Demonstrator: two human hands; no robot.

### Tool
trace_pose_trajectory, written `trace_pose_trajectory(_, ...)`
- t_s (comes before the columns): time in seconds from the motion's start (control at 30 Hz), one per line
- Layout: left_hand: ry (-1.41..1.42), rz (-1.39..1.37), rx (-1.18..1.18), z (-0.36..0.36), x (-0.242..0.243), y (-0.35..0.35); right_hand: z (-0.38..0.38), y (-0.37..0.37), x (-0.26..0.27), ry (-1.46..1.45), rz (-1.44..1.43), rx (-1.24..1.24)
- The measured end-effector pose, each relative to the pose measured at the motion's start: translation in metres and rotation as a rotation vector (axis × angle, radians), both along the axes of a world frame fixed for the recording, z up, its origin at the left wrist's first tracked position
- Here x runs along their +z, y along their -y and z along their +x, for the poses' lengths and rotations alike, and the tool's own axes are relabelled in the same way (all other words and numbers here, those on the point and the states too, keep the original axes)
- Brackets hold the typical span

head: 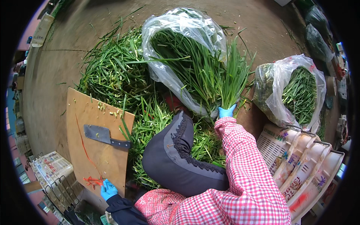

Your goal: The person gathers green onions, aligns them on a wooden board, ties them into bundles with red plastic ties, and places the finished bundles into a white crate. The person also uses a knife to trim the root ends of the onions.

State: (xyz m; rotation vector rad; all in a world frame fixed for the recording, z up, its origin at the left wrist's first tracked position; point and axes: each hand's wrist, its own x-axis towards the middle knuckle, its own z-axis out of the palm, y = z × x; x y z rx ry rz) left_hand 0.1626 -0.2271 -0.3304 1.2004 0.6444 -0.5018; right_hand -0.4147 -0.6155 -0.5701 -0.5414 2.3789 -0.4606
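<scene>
My right hand [227,111], in a blue glove, grips the base of an upright bunch of long, flat green leaves [234,76] that look like Chinese chives. Beside it, an open clear plastic bag [166,71] holds many more of the same leaves [194,67]. At the lower left, my gloved left hand [109,189] has its fingertips on a tangle of red string [92,181] at the edge of a wooden board [104,160]. One strand runs up the board. A cleaver [98,134] with a black handle lies flat there, near small cut stem pieces [114,113].
Loose cut greens [118,67] are heaped beyond the board and around my bent leg [168,157]. To the right stand a second bag of greens [301,95] and stacked white plastic crates [295,166] bearing writing. Another crate [52,166] sits at the far left.
</scene>
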Motion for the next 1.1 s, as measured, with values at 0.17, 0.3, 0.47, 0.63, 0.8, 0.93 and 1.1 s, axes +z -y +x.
trace_pose_trajectory(0.17,0.043,0.012,-0.035,-0.032,0.024,-0.010,-0.062,0.005,-0.009,0.201,-0.208,0.435)
trace_pose_trajectory(0.3,0.161,-0.039,-0.099,-0.061,0.053,0.003,-0.108,-0.007,0.049,1.147,-0.043,0.037)
trace_pose_trajectory(0.47,0.271,-0.359,-0.351,-0.090,0.085,0.045,-0.135,-0.033,0.117,1.225,-0.197,-0.090)
trace_pose_trajectory(0.63,0.338,-0.633,-0.621,-0.119,0.099,0.081,-0.119,-0.041,0.110,1.032,-0.473,-0.175)
trace_pose_trajectory(0.8,0.334,-0.528,-0.607,-0.144,0.102,0.083,-0.078,-0.033,0.062,0.792,-0.512,-0.169)
trace_pose_trajectory(0.93,0.305,-0.424,-0.574,-0.150,0.103,0.079,-0.059,-0.019,0.019,0.646,-0.432,-0.144)
trace_pose_trajectory(1.1,0.296,-0.315,-0.611,-0.150,0.101,0.086,-0.027,-0.002,-0.012,0.278,-0.247,-0.185)
